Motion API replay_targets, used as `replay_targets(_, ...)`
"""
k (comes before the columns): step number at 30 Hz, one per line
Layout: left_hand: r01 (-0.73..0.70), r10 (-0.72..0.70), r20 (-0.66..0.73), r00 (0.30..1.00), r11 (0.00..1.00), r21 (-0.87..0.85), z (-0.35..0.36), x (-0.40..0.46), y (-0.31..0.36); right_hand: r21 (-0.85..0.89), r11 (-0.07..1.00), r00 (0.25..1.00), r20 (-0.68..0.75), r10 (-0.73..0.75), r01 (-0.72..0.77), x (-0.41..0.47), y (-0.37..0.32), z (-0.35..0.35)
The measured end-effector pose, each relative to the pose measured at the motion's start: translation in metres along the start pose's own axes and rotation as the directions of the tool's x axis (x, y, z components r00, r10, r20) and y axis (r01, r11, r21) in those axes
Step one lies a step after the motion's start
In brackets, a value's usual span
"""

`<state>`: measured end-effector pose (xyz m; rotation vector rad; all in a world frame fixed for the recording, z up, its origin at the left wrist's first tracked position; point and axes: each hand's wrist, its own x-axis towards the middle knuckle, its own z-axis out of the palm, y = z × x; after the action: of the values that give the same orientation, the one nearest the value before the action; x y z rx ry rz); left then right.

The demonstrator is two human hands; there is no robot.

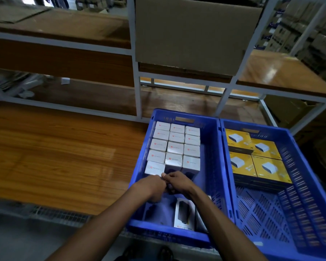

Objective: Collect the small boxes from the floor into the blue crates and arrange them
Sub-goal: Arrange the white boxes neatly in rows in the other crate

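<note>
**Q.** Hands meet at the near end of the white block; why there?

**A.** Left hand [152, 187] and right hand [177, 182] come together inside the left blue crate [214, 166], just in front of the nearest row of small white boxes [174, 146]. The block stands three across, packed against the crate's far and left walls, so the open front edge is the only place where another row can be added. Both hands have curled fingers and appear to close on something dark between them, probably one more box, but the blur hides it, so the grip cannot be told for certain.

**Q.** Why are the boxes stood on end, logo upward?

**A.** Judged from the layout, upright boxes pack tighter and leave an even top. The front middle box sits slightly higher and skewed, which suggests the row is not yet settled.

**Q.** And the box lying flat near the person?

**A.** A loose white box with a dark window [184, 213] lies on the crate floor beneath the forearms, apart from the block. It likely waits its turn.

**Q.** What of the second crate?

**A.** The right blue crate [309, 166] touches the first along one wall. Its yellow boxes [256, 157] fill the far half in a flat grid; the near half shows bare perforated floor. Sorting by kind explains the split.

**Q.** Surroundings?

**A.** White-framed shelving [137, 76] with a cardboard carton [192, 34] stands behind, and wooden flooring [55, 157] lies to the left.
</note>
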<state>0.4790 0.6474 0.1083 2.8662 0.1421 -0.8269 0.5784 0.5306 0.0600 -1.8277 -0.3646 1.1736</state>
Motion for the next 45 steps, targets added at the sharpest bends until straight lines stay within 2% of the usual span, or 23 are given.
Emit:
replay_targets(4, 0.062, -0.06, 0.081, 0.995, 0.998, -0.023, 0.01, 0.004, -0.003, -0.03, 1.0, 1.0, -0.022, 0.009, -0.009, 0.0, 0.002, 0.005)
replay_targets(10, 0.09, -0.085, 0.111, 0.99, 0.995, -0.04, 0.017, 0.009, -0.004, -0.083, 0.997, 0.999, -0.037, -0.001, -0.002, -0.006, 0.002, 0.006)
replay_targets(15, 0.092, -0.082, 0.148, 0.986, 0.994, -0.063, 0.015, 0.014, -0.005, -0.225, 0.974, 0.995, -0.097, -0.011, -0.011, -0.007, 0.003, 0.006)
replay_targets(22, -0.036, 0.054, 0.162, 0.985, 0.993, -0.112, 0.005, 0.014, 0.001, -0.238, 0.97, 0.974, -0.207, -0.088, 0.038, -0.005, 0.0, -0.005)
replay_targets(26, -0.119, 0.141, 0.177, 0.974, 0.984, -0.129, 0.002, 0.022, 0.009, -0.35, 0.937, 0.96, -0.264, -0.097, -0.001, -0.005, -0.001, -0.03)
replay_targets(28, -0.156, 0.178, 0.17, 0.969, 0.979, -0.131, 0.001, 0.028, 0.015, -0.459, 0.888, 0.958, -0.269, -0.101, -0.035, -0.015, -0.003, -0.044)
replay_targets(31, -0.184, 0.214, 0.175, 0.961, 0.968, -0.173, 0.0, 0.038, 0.023, -0.711, 0.7, 0.96, -0.232, -0.159, -0.056, -0.035, -0.004, -0.058)
replay_targets(33, -0.174, 0.211, 0.197, 0.957, 0.966, -0.191, 0.0, 0.046, 0.026, -0.799, 0.598, 0.977, -0.169, -0.131, -0.059, -0.043, 0.002, -0.061)
replay_targets(40, -0.181, 0.251, 0.289, 0.924, 0.951, -0.25, 0.007, 0.058, 0.039, -0.903, 0.422, 0.991, -0.024, 0.13, -0.078, -0.054, 0.014, -0.049)
replay_targets(45, -0.14, 0.256, 0.254, 0.933, 0.906, -0.399, 0.015, 0.063, 0.033, -0.912, 0.399, 0.99, -0.045, 0.133, -0.096, -0.054, 0.011, -0.049)
